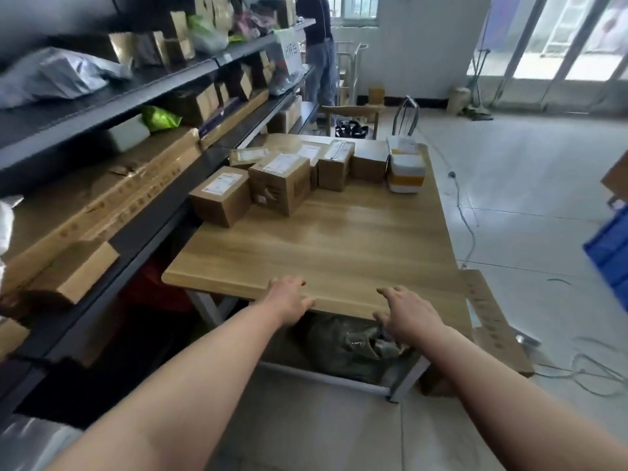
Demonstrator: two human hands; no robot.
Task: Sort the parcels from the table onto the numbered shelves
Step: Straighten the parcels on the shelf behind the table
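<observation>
Holds left hand (pixel 289 300) and right hand (pixel 407 314) at near edge of table (pixel 339 239), fingers loosely spread and empty, with nearest parcel (pixel 219 195) well ahead, leftward, closer to left hand.

Labels (pixel 222 183) on the parcels (pixel 278 188) beyond the right grip (pixel 407 314) are too small to be read. The blue crate (pixel 608 256) to its right is cut off by the edge; the dark bag (pixel 350 345) beneath it is partly hidden by the desk (pixel 339 239).
</observation>
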